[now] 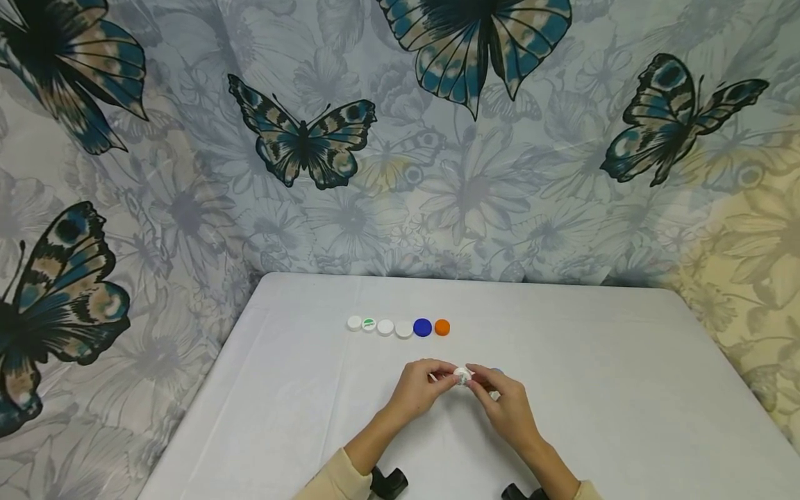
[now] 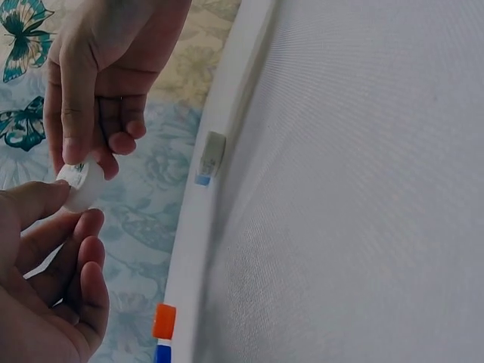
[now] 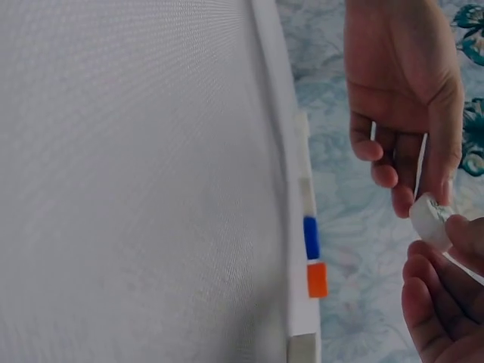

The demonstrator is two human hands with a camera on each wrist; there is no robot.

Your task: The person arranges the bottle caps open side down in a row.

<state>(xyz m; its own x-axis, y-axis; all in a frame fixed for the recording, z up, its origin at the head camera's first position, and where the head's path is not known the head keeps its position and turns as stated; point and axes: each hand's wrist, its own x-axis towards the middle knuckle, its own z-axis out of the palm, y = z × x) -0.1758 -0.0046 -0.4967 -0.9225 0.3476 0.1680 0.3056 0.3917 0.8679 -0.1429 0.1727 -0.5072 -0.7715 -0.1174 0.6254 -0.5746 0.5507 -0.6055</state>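
Note:
A small round white cap (image 1: 462, 376) with dark marks on its inner or top face is pinched between both hands, raised over the table. My left hand (image 1: 420, 387) holds its left side with thumb and fingertips; my right hand (image 1: 505, 403) pinches the right side. In the left wrist view the cap (image 2: 88, 190) stands tilted between the fingertips. The right wrist view shows the cap's rim (image 3: 428, 224) facing the camera. Just behind the right hand a pale piece with a blue part (image 2: 212, 155) lies on the table, mostly hidden in the head view.
A row of caps lies farther back on the white table (image 1: 281, 389): several white ones, one with a green print (image 1: 369, 324), then a blue cap (image 1: 422, 327) and an orange cap (image 1: 442, 327) at its right end. Butterfly-patterned cloth (image 1: 475, 201) hangs behind the table.

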